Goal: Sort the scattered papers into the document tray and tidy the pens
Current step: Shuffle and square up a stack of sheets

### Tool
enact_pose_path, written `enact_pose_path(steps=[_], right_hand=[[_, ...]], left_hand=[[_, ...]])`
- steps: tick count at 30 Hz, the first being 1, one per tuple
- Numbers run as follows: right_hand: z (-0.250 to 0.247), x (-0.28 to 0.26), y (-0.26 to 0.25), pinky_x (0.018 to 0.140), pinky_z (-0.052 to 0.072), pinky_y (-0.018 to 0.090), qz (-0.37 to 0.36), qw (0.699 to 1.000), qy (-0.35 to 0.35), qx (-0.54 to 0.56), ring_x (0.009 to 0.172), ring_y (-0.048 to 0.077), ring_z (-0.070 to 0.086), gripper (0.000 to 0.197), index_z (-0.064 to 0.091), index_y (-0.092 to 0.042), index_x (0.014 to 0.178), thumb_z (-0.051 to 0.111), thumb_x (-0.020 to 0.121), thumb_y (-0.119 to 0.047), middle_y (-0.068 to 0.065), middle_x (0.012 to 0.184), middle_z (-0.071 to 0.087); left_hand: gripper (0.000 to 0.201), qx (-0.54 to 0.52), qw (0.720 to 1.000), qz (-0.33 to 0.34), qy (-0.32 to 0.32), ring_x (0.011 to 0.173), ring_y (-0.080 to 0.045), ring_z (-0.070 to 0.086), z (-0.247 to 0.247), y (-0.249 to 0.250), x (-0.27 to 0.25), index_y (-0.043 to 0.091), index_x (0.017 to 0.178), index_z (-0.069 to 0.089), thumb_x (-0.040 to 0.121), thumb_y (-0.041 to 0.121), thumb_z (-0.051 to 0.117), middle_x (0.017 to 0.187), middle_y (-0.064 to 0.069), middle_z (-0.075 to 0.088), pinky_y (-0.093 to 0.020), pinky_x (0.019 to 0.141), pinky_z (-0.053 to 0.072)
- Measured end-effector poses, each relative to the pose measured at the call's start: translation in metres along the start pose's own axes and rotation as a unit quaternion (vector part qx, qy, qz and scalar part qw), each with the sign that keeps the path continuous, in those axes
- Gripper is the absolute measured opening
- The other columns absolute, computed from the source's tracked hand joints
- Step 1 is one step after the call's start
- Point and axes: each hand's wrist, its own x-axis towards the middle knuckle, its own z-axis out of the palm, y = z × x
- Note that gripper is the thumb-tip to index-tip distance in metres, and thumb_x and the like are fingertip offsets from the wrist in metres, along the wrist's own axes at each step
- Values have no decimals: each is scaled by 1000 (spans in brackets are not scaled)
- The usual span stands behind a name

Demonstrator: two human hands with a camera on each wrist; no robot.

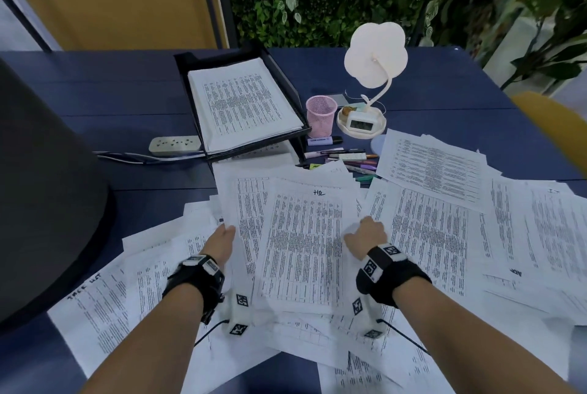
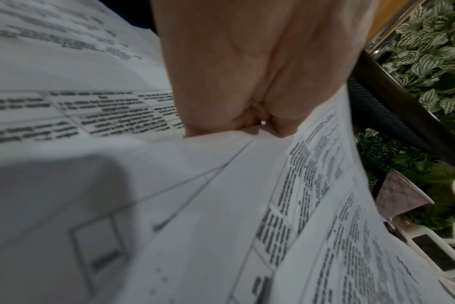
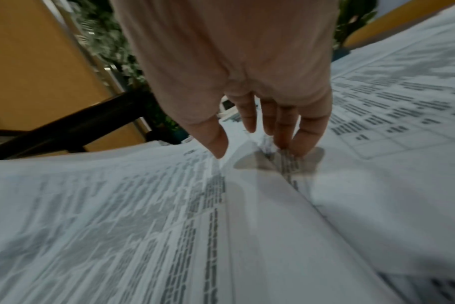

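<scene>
Printed papers [image 1: 444,228] lie scattered over the blue table [image 1: 127,101]. A loose stack of sheets [image 1: 301,241] sits between my hands. My left hand [image 1: 224,234] grips its left edge, with the fingers [image 2: 247,119] tucked under the sheets [image 2: 312,185]. At the right edge, my right hand [image 1: 367,233] stands with straight fingers [image 3: 296,142] touching the paper and the thumb over the stack [image 3: 117,205]. The black document tray [image 1: 219,55] at the back holds a pile of sheets. Several pens [image 1: 346,156] lie beside a pink mesh cup [image 1: 321,115].
A white flower-shaped lamp [image 1: 374,56] and a small clock [image 1: 362,123] stand right of the cup. A power strip [image 1: 174,144] lies left of the tray. A dark rounded object [image 1: 38,187] fills the left side. A yellow chair [image 1: 552,126] stands at the right.
</scene>
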Motion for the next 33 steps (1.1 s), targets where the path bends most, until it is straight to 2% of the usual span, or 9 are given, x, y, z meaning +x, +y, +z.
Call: enact_pose_path(steps=[4,8,13,15,20,24,26,30,33], right_hand=[[1,8,13,87,47,37,-18,997,-45,59,110,34,55,46,45,0,128,59,89,-18,22,130,49],[0,11,14,91,42,26,-75,989,-86,98,118,26,53,46,47,-13,136,57,91,-15,12,139,48],[3,12,10,59,45,19,-109,986,-112,57,68,14,52,48,46,-24,138,54,92,-17,9,113,50],[4,11,11,56,42,16,-109,986,-110,58,64,10,49,49,44,-24,139,55,92,-19,6,108,47],[0,18,9,84,43,28,-67,975,-44,209,96,20,53,42,48,-14,129,60,91,-28,10,120,56],[-19,12,-20,68,40,25,-83,897,-40,433,80,17,51,9,55,-13,101,56,94,-16,3,90,56],[-29,8,-37,71,43,26,-109,875,-49,469,83,15,55,16,52,-12,111,53,95,-10,4,98,59],[-50,-3,-64,93,47,39,-195,860,23,471,98,22,61,20,53,-20,98,52,92,-1,7,105,65],[-65,-18,-77,92,47,35,-250,843,69,472,94,14,62,19,47,-16,105,48,94,0,0,102,64]], left_hand=[[57,-87,996,35,-5,145,-20,17,9,-1,-12,15,151,15,102,36,35,157,0,18,-35,116,14],[52,55,994,95,7,143,-21,23,20,12,-17,11,149,24,103,35,29,155,-4,26,-30,114,17],[57,318,942,93,52,126,-32,47,34,21,-8,15,146,28,99,48,31,139,-12,50,-41,106,35],[46,233,963,129,47,117,-29,53,36,20,-5,15,141,37,99,34,42,132,-9,55,-37,100,41],[37,-38,979,197,-25,117,-18,56,23,33,-21,21,133,47,97,19,51,126,1,60,-38,104,42],[39,-151,964,217,-19,116,-7,51,16,64,-37,23,134,41,97,18,52,123,14,53,-26,103,36],[41,-207,951,228,1,119,-7,51,15,81,-40,20,133,41,95,21,56,130,10,53,-29,107,35],[41,-214,924,306,76,123,-12,53,13,108,-42,21,133,44,94,11,54,134,0,55,-34,107,40],[62,-245,907,324,108,137,-21,37,10,128,-47,9,147,25,94,17,56,150,-12,35,-42,113,33]])
